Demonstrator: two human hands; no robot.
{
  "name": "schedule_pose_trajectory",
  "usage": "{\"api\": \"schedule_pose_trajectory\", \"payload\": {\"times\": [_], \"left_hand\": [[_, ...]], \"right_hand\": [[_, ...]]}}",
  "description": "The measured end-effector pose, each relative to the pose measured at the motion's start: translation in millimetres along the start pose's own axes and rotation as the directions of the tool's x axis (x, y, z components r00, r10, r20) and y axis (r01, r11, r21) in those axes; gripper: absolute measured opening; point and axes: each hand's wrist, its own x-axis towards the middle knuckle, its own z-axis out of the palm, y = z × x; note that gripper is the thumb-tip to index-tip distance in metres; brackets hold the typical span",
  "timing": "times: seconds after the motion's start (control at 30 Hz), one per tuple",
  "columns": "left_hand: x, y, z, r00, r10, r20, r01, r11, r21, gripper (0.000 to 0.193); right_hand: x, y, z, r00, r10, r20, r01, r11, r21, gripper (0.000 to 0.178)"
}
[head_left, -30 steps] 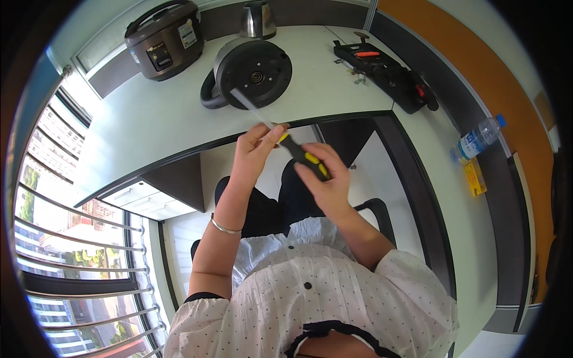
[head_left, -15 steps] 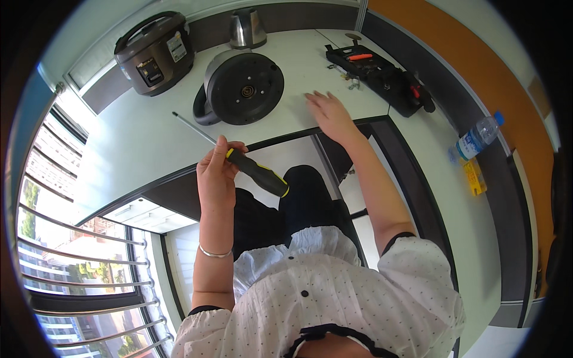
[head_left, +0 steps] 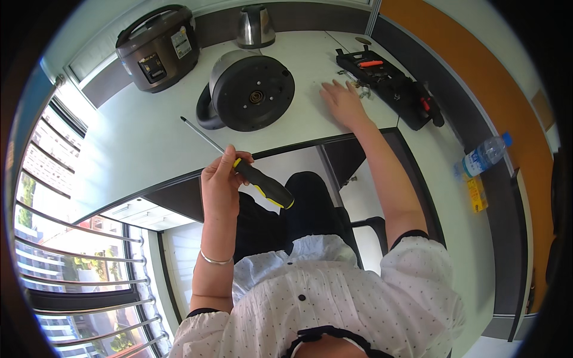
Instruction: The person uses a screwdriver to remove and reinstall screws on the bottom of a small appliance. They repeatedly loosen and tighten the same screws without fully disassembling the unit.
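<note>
A screwdriver (head_left: 267, 185) with a black and yellow handle is pinched in my left hand (head_left: 222, 179), its metal shaft pointing up and left over the counter's front edge. My right hand (head_left: 344, 106) rests over the white counter with its fingers stretched out, close to some small metal pieces (head_left: 363, 91) beside a black tool case (head_left: 388, 80). Between my hands, farther back, a kettle (head_left: 253, 94) lies on its side with its round black base toward me and its handle at the left. I see nothing held in my right hand.
A brown electric cooker (head_left: 156, 51) stands at the back left, and a steel jug-like kettle (head_left: 255, 27) at the back middle. To the right lie a plastic water bottle (head_left: 486, 156) and a yellow packet (head_left: 477, 194). A barred window (head_left: 83, 256) is on the left.
My right hand has moved right along the counter, nearer the small metal pieces and the tool case. The screwdriver stays in my left hand. The whole view has shifted slightly.
</note>
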Motion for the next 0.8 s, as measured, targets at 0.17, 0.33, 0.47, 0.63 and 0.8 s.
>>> {"api": "schedule_pose_trajectory", "payload": {"times": [0.17,0.33,0.47,0.63,0.8], "left_hand": [[2.6,0.3,9.5,1.0,-0.024,0.0,0.024,1.0,-0.019,0.037],[3.8,-2.4,8.7,0.999,-0.026,0.022,0.027,0.999,-0.041,0.037],[4.5,-3.5,9.4,0.999,-0.046,0.016,0.046,0.997,-0.057,0.037],[3.5,1.7,9.0,0.998,-0.048,0.045,0.05,0.997,-0.051,0.037],[10.2,-0.1,-1.8,0.996,-0.017,0.085,0.034,0.979,-0.203,0.04]], "right_hand": [[-14.5,12.4,-9.1,0.994,0.071,0.088,-0.03,0.917,-0.398,0.038],[-8.5,23.1,-10.8,0.997,-0.044,-0.063,0.034,0.988,-0.153,0.035],[2.5,0.7,4.8,0.989,-0.141,0.049,0.137,0.986,0.091,0.034],[10.8,-6.2,1.7,0.996,-0.02,-0.087,0.014,0.997,-0.073,0.03],[-27.5,-73.0,-35.3,0.946,0.191,-0.263,-0.012,0.829,0.559,0.032]]}}
